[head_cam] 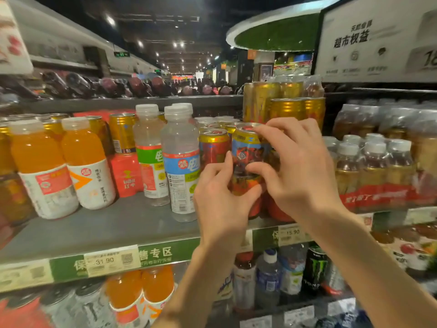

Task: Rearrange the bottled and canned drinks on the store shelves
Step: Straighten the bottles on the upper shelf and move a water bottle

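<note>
Both hands grip one gold-topped can [248,159] above the front of the grey shelf [113,228]: the left hand [220,197] curls round its lower body from below, and the right hand [300,169] pinches its rim and side from the right, fingers bent over the lid. Just left of the hands stands a matching can [214,147], then two clear bottles [181,162] with white caps, and further left two orange drink bottles [87,162]. Behind the hands rise stacked gold cans [287,107], with wrapped packs of tea bottles [376,169] off to their right.
</note>
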A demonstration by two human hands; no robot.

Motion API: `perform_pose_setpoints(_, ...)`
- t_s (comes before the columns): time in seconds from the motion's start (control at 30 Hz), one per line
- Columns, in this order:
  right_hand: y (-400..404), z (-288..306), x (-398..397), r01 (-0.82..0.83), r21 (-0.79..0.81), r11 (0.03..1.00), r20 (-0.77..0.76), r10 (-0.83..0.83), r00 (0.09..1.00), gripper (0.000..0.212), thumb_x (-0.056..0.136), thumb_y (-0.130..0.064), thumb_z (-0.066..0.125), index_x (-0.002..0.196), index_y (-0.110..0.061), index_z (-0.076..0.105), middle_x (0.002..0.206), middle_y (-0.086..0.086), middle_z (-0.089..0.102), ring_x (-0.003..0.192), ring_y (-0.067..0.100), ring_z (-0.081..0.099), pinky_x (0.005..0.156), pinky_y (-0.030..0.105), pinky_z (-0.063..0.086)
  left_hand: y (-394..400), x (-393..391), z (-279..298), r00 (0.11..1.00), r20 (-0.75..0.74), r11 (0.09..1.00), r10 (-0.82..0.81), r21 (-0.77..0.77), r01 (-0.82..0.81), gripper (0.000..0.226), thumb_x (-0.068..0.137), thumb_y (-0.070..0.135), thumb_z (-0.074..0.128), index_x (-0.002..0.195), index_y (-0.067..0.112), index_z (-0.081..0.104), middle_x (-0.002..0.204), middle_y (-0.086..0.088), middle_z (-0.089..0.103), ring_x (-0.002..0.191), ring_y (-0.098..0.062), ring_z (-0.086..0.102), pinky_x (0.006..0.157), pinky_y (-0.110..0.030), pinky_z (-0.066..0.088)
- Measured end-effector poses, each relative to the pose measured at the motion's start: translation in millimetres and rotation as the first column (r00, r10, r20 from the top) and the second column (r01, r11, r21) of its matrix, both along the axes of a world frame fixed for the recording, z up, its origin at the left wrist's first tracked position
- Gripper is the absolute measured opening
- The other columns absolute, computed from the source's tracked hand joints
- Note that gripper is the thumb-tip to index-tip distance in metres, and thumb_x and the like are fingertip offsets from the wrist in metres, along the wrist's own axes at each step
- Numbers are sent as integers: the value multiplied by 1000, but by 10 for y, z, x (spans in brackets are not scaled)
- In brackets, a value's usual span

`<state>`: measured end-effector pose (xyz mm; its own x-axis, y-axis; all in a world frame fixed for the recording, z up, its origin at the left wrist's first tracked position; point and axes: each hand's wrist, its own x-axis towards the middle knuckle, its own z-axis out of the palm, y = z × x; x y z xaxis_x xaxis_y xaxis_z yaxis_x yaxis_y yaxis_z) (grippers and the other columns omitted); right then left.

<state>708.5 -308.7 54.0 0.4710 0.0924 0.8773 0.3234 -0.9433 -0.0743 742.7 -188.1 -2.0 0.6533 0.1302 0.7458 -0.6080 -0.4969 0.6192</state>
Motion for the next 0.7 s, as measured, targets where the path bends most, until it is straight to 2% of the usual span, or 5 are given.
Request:
perform_pose_setpoints(0.17, -134, -39, 179, 19, -114, 993, 53, -13, 998, 46, 76, -25, 85, 117, -10, 69, 114, 3, 68, 95, 19, 37, 73, 29, 18, -127, 133, -96, 993, -3, 991, 118, 57, -118, 74, 70, 42, 88, 134, 14, 64, 97, 5, 58, 89, -10, 55, 81, -24, 47)
perform_pose_setpoints(0.23, -170, -68, 236, 21, -135, 991, 61, -13, 998, 45, 75, -27, 86, 114, -12, 70, 112, 1, 69, 93, 18, 36, 73, 32, 20, -168, 162, -119, 989, 2, 987, 150, 51, -149, 68, 69, 42, 87, 128, 14, 67, 94, 4, 54, 83, -6, 48, 77, -19, 42)
perform_pose_setpoints(0.33, -205, -116, 315, 24, -142, 990, 81, -12, 997, 46, 74, -29, 85, 114, -12, 70, 112, 1, 69, 93, 20, 36, 75, 34, 22, -223, 182, -130, 984, -3, 983, 179, 53, -178, 58, 72, 43, 84, 120, 14, 70, 89, 4, 49, 78, -4, 43, 71, -21, 41)
perform_pose_setpoints(0.57, -227, -126, 484, 108, -152, 982, 68, -99, 993, 42, 75, -31, 86, 112, -19, 70, 114, -3, 67, 96, 23, 34, 79, 38, 21, -274, 182, -159, 980, -7, 978, 200, 57, -199, 73, 73, 37, 86, 137, 13, 60, 98, 0, 55, 88, -16, 56, 78, -34, 52)
perform_pose_setpoints(0.7, -175, -125, 544, 155, -147, 977, 76, -145, 987, 45, 68, -25, 92, 108, -19, 70, 111, -4, 67, 95, 23, 32, 78, 39, 19, -275, 170, -203, 988, -12, 987, 152, 47, -151, 65, 78, 22, 85, 136, 15, 59, 111, 2, 58, 98, -16, 60, 83, -40, 57)
